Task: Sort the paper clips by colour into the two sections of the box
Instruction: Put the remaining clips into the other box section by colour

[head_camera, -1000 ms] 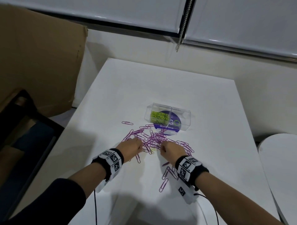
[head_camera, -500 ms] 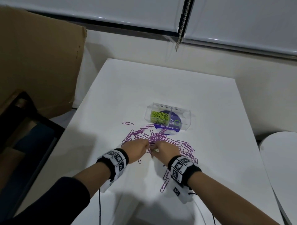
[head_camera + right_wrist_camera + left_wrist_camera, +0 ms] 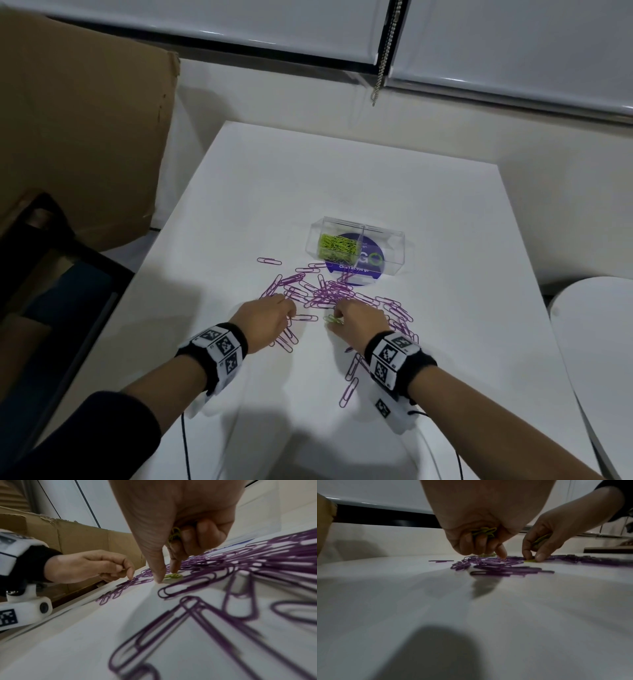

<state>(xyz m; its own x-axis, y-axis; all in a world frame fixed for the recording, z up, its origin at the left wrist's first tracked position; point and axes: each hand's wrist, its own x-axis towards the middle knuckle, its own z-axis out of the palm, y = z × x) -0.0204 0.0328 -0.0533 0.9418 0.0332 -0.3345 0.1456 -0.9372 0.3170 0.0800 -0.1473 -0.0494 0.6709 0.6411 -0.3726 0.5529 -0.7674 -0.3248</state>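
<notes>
Several purple paper clips point(image 3: 329, 294) lie scattered on the white table point(image 3: 342, 178), in front of a clear two-section box point(image 3: 394, 251). Its left section holds green clips point(image 3: 337, 245); the right section shows no clips. My left hand point(image 3: 289, 313) holds a bunch of green clips point(image 3: 483, 532) in its curled fingers, and its index fingertip point(image 3: 502, 553) touches the purple pile. My right hand point(image 3: 339, 313) also keeps green clips point(image 3: 175, 535) in its palm. Its thumb and index finger pinch at one green clip point(image 3: 173, 576) lying on the table.
A large cardboard sheet point(image 3: 78, 130) leans at the left, past the table's edge. A dark chair point(image 3: 51, 274) stands below it. A round white surface point(image 3: 596, 342) sits at the right. A blind's bead chain point(image 3: 385, 51) hangs at the back.
The hands came together over the pile half a second ago. The left hand has since drawn back to the left, and a green clip now shows under the right thumb and finger.
</notes>
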